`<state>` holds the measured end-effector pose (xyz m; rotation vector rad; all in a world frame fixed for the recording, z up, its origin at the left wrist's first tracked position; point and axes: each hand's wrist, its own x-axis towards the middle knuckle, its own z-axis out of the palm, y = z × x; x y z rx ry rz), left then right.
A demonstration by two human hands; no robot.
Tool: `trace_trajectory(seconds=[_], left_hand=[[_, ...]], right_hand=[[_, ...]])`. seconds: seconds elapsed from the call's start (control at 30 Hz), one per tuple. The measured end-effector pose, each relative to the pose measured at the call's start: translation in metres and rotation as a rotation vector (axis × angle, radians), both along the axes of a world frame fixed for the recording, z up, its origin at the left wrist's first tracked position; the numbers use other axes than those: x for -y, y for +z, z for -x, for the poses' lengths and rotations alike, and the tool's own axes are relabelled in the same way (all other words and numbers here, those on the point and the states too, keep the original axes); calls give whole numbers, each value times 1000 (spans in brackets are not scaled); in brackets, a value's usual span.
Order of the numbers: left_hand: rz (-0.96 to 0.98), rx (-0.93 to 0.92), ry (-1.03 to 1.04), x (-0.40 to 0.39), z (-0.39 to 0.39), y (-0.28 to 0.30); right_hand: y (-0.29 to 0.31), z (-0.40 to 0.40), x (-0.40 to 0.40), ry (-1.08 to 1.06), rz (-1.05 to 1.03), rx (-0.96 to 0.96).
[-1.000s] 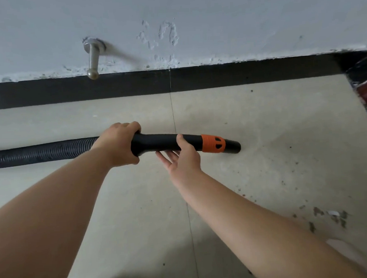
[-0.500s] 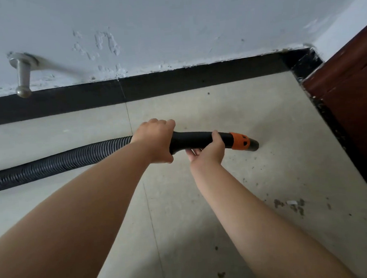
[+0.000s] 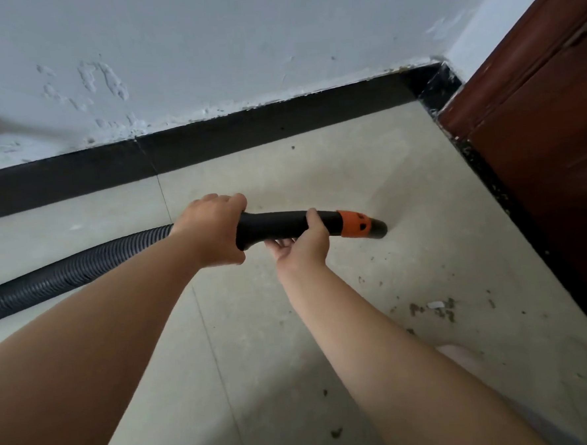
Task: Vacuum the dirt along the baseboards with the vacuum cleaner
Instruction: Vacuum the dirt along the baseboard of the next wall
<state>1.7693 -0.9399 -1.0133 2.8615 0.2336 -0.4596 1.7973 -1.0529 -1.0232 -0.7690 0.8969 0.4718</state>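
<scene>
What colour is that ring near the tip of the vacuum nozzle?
Bright orange; the collar sits on the black vacuum nozzle, clearest in the head view.

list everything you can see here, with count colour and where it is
vacuum nozzle: one, black with an orange collar, low over the floor, tip towards the door
hose: one, black ribbed, runs off left
baseboard: one strip, black, foot of the far wall
wall: one, pale grey, chipped paint
door: one, dark red-brown, right
floor tiles: beige
dirt specks: many, dark, near the door
left hand: grips the nozzle's rear
right hand: holds the nozzle from below
</scene>
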Motion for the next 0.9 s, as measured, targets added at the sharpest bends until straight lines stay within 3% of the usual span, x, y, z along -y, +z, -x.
trace_trajectory(seconds=[0.27, 0.6, 0.73, 0.9], left_hand=[[-55, -107, 127, -77, 64, 3], [-95, -40, -128, -4, 13, -4], [-58, -12, -140, 16, 1, -8], [-94, -26, -46, -27, 26, -4]], right_hand=[[5, 64, -54, 260, -189, -76], [-7, 37, 2, 26, 144, -18], [-4, 25, 14, -61, 126, 5], [-4, 45, -16, 124, -1, -34]])
